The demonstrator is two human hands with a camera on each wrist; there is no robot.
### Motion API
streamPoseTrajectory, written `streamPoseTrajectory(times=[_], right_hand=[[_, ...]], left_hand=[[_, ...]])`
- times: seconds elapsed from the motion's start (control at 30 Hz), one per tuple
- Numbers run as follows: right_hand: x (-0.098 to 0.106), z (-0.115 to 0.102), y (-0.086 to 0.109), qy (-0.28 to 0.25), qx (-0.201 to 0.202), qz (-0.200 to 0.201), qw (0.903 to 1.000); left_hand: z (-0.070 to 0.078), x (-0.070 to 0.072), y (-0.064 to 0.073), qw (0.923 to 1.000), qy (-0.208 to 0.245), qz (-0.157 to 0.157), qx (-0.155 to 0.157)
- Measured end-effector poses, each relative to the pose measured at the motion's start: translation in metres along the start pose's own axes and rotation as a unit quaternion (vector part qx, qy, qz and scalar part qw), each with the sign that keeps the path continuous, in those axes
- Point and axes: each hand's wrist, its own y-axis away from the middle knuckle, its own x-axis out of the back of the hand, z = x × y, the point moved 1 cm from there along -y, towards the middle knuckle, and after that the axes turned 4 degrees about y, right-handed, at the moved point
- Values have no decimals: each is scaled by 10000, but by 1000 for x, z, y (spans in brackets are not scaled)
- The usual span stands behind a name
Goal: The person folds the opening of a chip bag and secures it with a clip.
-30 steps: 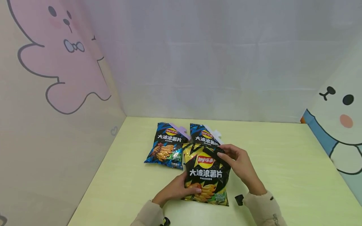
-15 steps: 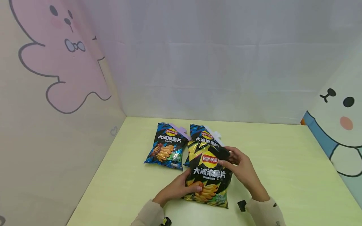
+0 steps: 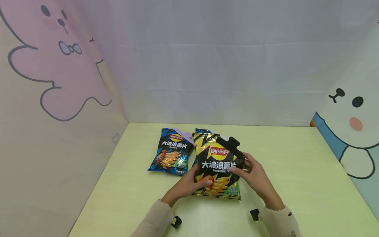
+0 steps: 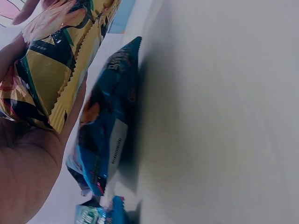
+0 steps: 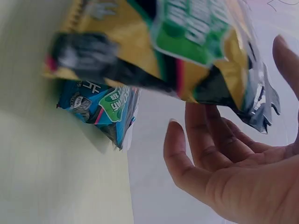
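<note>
A yellow-and-black bag of Lay's chips (image 3: 217, 171) is held up off the table, a black bag clip (image 3: 232, 146) across its top right corner. My left hand (image 3: 188, 184) grips its lower left side, thumb over the front. At the right edge is my right hand (image 3: 256, 174); in the right wrist view its loosely bent fingers (image 5: 201, 135) reach under the bag, with the thumb standing apart from it. Left of it lies a blue chip bag (image 3: 171, 153) with a lilac clip (image 3: 186, 136). Another blue chip bag (image 3: 202, 131) is mostly hidden behind the yellow one.
The pale yellow table (image 3: 296, 171) extends around the bags. A white curtain wall (image 3: 222, 82) stands behind it, with printed cartoon panels at both sides. Small black pieces (image 3: 176, 222) sit beside the sleeve cuffs.
The yellow-and-black bag has moved up and away, covering more of the blue bag behind. My right hand has slid off the black clip down to the bag's right edge, leaving the clip in full view.
</note>
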Motion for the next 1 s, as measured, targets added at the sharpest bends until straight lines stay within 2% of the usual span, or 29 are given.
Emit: streamPoseTrajectory(times=[0.17,0.37,0.57,0.7,0.8,1.0], right_hand=[[-1,3,1,68,-75,-97,9999],[0,6,1,102,-43,12,9999],[4,6,1,58,20,448,9990],[10,5,-2,69,-153,712,9973],[17,3,-4,185,-234,899,9955],[32,3,-9,331,-196,1307,9907]], left_hand=[[13,0,-13,9998,-72,90,-152],[27,-2,-28,9992,-130,354,-106],[40,-6,-47,9980,-342,515,-146],[49,-10,-59,9963,-553,660,24],[53,-15,-69,9956,-542,759,129],[56,-32,-91,9936,-371,1071,30]])
